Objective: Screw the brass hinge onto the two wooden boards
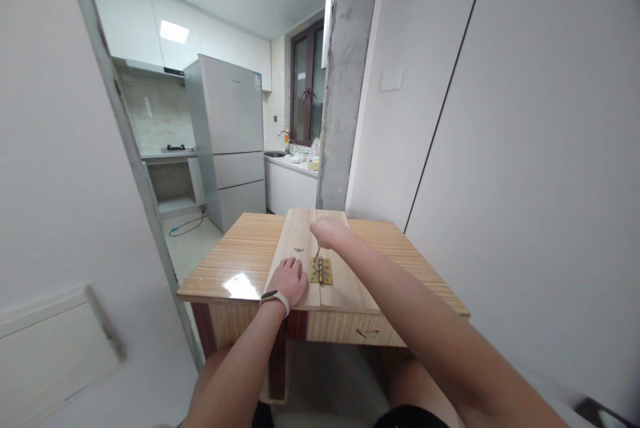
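Head view shows my left hand (pixel 290 279) lying flat and open on the left board (pixel 293 241), just beside the gold hinge (pixel 321 271). My right hand (pixel 327 233) is closed around a thin tool (pixel 316 257) that points down at the hinge. The hinge sits across two boards on the wooden table (pixel 240 248). A small screw (pixel 298 250) lies near my left hand.

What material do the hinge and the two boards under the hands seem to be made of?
The hinge looks like brass or brass-plated metal: yellow and shiny. The boards look like pale wood or a wood-look laminate, with straight grain lines and a smooth, fairly matt surface.
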Motion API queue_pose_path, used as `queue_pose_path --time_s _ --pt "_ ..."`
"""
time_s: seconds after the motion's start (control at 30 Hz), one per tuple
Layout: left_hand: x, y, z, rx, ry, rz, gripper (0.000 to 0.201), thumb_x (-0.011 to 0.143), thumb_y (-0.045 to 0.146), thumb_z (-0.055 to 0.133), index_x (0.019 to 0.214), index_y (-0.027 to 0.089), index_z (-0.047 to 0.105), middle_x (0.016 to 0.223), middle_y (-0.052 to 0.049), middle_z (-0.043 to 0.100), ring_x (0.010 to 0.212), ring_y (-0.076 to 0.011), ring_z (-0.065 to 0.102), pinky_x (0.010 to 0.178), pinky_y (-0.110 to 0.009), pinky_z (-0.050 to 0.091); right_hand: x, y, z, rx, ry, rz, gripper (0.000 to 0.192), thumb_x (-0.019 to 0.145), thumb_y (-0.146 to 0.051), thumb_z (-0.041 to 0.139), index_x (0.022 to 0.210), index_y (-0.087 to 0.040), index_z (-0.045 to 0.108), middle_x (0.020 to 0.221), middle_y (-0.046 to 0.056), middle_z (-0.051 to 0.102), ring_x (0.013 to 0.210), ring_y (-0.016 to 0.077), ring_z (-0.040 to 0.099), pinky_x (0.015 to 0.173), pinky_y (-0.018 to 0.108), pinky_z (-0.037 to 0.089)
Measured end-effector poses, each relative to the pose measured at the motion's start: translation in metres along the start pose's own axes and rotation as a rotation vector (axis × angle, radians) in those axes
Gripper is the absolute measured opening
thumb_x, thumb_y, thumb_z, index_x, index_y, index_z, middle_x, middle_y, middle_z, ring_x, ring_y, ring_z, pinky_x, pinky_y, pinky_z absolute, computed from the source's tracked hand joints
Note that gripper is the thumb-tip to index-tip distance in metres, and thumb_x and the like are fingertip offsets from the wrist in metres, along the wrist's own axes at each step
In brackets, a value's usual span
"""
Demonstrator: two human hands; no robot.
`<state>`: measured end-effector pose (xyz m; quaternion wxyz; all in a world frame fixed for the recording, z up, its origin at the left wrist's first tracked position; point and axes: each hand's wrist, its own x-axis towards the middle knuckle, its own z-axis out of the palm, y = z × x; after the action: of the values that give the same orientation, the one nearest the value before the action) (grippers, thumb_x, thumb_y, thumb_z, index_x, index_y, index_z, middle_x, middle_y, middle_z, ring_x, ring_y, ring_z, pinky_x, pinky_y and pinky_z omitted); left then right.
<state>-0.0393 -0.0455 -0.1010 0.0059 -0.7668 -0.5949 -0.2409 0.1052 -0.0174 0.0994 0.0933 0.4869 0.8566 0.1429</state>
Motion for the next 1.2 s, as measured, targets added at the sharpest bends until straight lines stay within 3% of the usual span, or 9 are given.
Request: queue_pose_path --time_s 0.3,0.53,0.7,0.83,0.9,1.03,1.2 --pt "-0.001 0.003 -0.005 -0.009 -0.024 -0.012 0.037 0.098 0.037 0.040 0.122 0.020 0.061 0.135 -0.012 0.058 0.130 -0.0272 0.045 0.112 -0.040 0.031 0.004 0.007 0.004 0.028 0.058 -0.011 0.025 0.082 -0.018 0.072 0.105 -0.013 0.076 0.108 0.021 0.074 0.103 0.0304 0.071 0.085 0.035 0.055" --pt "-0.002 0.004 -0.007 -0.020 -0.030 -0.020 0.037 0.098 0.038 0.040 0.122 0.020 0.061 0.135 -0.012 0.058 0.129 -0.0272 0.045 0.112 -0.040 0.032 0.010 0.020 0.012 0.127 0.092 0.094 0.027 0.094 -0.034 0.062 0.106 -0.014 0.075 0.112 0.020 0.074 0.107 0.0298 0.069 0.087 0.033 0.051" --pt "-0.002 0.005 -0.008 -0.020 -0.030 -0.020 0.037 0.097 0.037 0.041 0.123 0.020 0.060 0.136 -0.012 0.058 0.130 -0.0267 0.045 0.113 -0.040 0.032 0.013 0.031 0.043 0.325 0.084 0.210 0.038 0.101 -0.044 0.049 0.116 -0.013 0.067 0.119 0.020 0.071 0.110 0.0262 0.068 0.083 0.029 0.048" --pt "-0.002 0.006 -0.010 -0.018 -0.036 -0.024 0.038 0.097 0.036 0.040 0.126 0.019 0.060 0.138 -0.012 0.057 0.131 -0.0268 0.044 0.113 -0.040 0.031 0.015 0.029 0.078 0.683 -0.054 0.273 0.034 0.105 -0.040 0.040 0.121 -0.013 0.056 0.097 0.011 0.076 0.080 0.0164 0.071 0.068 0.024 0.046" --pt "-0.002 0.006 -0.010 -0.013 -0.032 -0.025 0.038 0.097 0.036 0.041 0.125 0.019 0.060 0.137 -0.013 0.057 0.131 -0.0271 0.044 0.113 -0.040 0.031 0.015 0.023 0.094 0.818 -0.048 0.281 0.028 0.105 -0.032 0.042 0.122 -0.013 0.053 0.095 0.009 0.075 0.072 0.0134 0.069 0.065 0.022 0.044" --pt "-0.002 0.006 -0.011 -0.002 -0.031 -0.027 0.037 0.097 0.036 0.041 0.125 0.019 0.060 0.136 -0.012 0.058 0.130 -0.0271 0.045 0.113 -0.040 0.031 0.016 0.010 0.115 0.717 0.091 0.286 0.033 0.090 -0.036 0.065 0.116 -0.016 0.059 0.107 0.010 0.074 0.090 0.0170 0.068 0.069 0.022 0.043" --pt "-0.002 0.005 -0.010 -0.001 -0.039 -0.016 0.038 0.097 0.036 0.040 0.124 0.019 0.061 0.137 -0.012 0.058 0.131 -0.0273 0.045 0.114 -0.040 0.030 0.017 -0.010 0.127 0.528 0.016 0.339 0.050 0.086 -0.067 0.059 0.097 -0.020 0.073 0.102 0.014 0.075 0.094 0.0232 0.071 0.069 0.026 0.045"
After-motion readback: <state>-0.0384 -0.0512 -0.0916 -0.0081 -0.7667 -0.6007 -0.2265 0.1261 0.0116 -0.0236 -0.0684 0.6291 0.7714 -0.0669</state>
